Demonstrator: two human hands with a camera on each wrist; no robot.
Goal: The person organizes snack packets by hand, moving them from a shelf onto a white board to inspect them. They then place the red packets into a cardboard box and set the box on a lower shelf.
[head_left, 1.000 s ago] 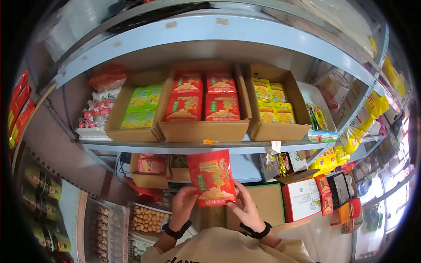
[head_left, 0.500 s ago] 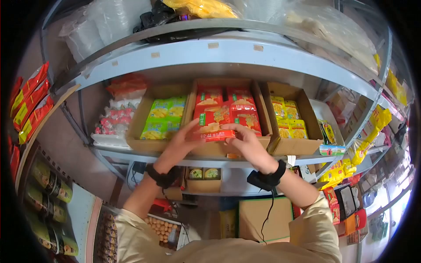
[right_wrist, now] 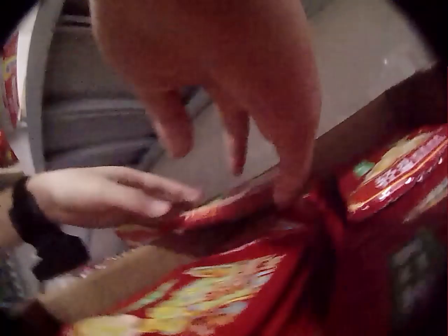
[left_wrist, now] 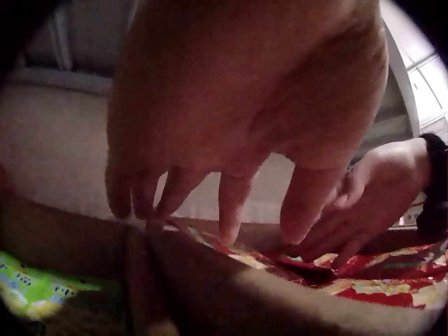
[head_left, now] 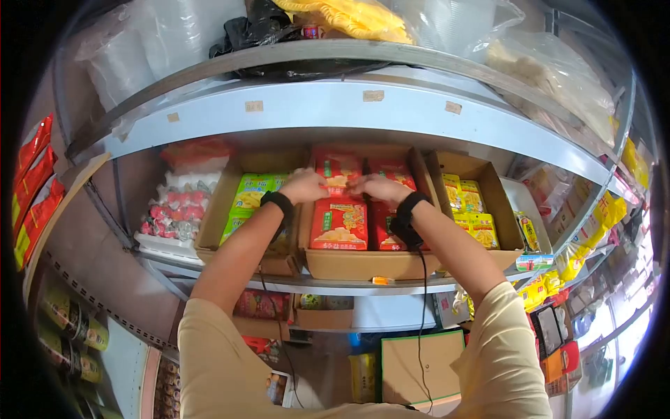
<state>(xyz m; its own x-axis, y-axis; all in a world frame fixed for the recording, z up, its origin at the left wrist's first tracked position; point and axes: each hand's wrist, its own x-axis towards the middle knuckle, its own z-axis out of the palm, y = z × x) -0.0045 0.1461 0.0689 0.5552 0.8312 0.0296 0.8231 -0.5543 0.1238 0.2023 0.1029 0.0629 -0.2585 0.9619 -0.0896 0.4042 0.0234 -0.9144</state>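
Observation:
Both hands reach into the middle cardboard box (head_left: pixel 373 267) of red packets. My left hand (head_left: pixel 303 186) (left_wrist: pixel 245 91) is at the left side of the back-left red packet (head_left: pixel 338 167), fingers extended downward and spread. On that packet's right side is my right hand (head_left: pixel 380 188) (right_wrist: pixel 217 56), its fingers loosely bent down, a fingertip touching red packaging in the right wrist view. Neither hand is seen gripping anything. Nearer the box front, a red packet (head_left: pixel 339 225) lies face up below the hands, with another (head_left: pixel 388 227) beside it, partly behind the right wrist.
Left of the middle box stands a box of green packets (head_left: pixel 244 202); right of it, one of yellow packets (head_left: pixel 483 230). A white tray (head_left: pixel 167 244) of wrapped items is farther left. The upper shelf edge (head_left: pixel 314 101) runs above, and a lower shelf (head_left: pixel 391 312) below.
The red packet was held up in both hands before the shelf, then lowered to the box. Now both hands are farther back, over the rear packets, and the arms are more extended.

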